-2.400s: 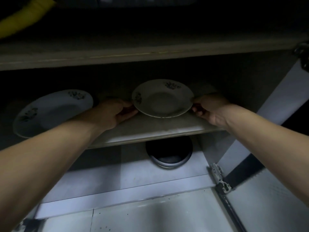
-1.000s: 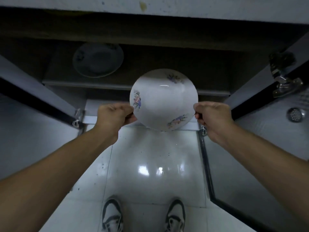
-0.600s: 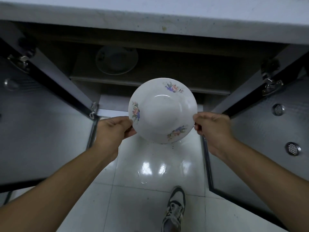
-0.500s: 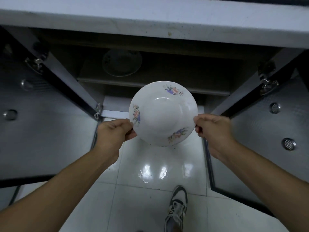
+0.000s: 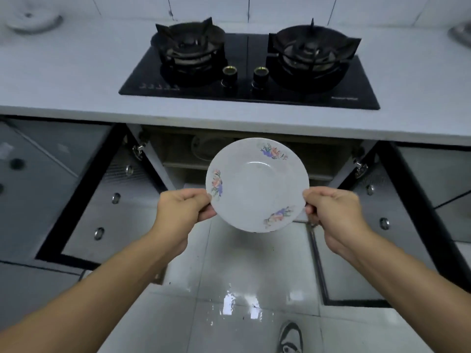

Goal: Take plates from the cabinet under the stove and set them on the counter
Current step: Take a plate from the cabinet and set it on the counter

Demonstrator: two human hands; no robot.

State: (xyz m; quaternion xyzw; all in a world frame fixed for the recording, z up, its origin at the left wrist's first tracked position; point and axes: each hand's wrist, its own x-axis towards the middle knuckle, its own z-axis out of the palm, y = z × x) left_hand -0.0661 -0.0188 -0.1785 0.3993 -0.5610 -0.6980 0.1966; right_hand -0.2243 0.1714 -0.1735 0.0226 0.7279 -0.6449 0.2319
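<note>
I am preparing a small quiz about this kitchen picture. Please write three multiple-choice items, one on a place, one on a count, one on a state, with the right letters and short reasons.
1. Where is the plate?
A. on the counter
B. in the air, before the open cabinet
C. on the stove

2. How many flower prints show on the plate's rim?
A. one
B. three
C. five

3. How are the cabinet doors?
A. both open
B. both shut
C. one open

Answers:
1 B: the left hand and right hand hold it by opposite edges, below the counter.
2 B: three prints show.
3 A: the left door and right door swing outward.
</note>
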